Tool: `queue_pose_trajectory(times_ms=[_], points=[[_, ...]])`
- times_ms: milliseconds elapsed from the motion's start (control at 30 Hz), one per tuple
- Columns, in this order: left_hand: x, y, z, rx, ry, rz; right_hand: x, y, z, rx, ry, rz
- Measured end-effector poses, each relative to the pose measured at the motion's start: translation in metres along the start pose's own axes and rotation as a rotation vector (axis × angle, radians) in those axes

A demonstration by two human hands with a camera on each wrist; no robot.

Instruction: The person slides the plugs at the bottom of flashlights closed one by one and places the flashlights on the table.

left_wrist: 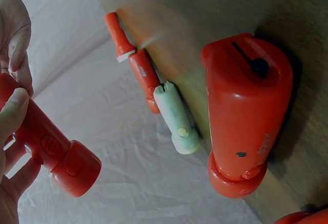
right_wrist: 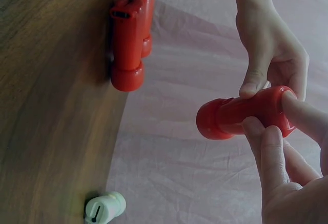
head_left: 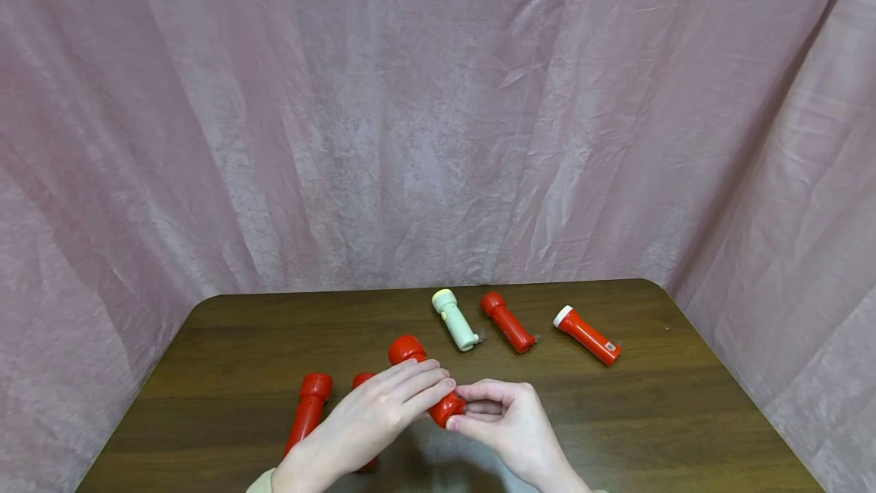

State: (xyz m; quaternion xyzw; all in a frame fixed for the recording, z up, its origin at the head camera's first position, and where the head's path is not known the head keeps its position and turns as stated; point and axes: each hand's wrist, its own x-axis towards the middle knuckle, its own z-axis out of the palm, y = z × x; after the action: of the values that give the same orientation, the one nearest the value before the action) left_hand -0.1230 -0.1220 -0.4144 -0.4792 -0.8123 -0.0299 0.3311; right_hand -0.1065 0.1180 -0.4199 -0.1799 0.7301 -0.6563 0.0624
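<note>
Flashlight point(right_wrist: 234, 116) — glossy plastic, wood-grained table point(head_left: 657, 409), sheeny cloth point(head_left: 424, 112)

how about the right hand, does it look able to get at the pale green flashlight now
Probably not until it lets go: the right hand pinches a red flashlight by its tail, though nothing seems to block the pale green flashlight.

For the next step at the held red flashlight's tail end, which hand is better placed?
Likely the right hand: it pinches the tail end, while the left hand grips the red flashlight further along its body and could hold it steady.
</note>
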Motion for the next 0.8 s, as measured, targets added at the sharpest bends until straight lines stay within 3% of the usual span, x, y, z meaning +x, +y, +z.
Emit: queue_pose_trajectory(times_ms=[267,467,567,800], points=[[-0.001,-0.001,0.000,-0.001,-0.029,-0.005,0.000,0.000,0.000,-0.027,0.009,0.021],[-0.004,-0.002,0.000,-0.014,-0.073,0.001,-0.004,0.003,0.002,-0.099,0.028,-0.038],[-0.005,-0.002,0.002,-0.028,-0.094,-0.001,-0.006,0.004,0.004,-0.162,0.047,-0.098],[-0.005,-0.003,0.010,-0.050,-0.083,0.012,-0.006,0.013,0.007,-0.387,0.080,-0.346]])
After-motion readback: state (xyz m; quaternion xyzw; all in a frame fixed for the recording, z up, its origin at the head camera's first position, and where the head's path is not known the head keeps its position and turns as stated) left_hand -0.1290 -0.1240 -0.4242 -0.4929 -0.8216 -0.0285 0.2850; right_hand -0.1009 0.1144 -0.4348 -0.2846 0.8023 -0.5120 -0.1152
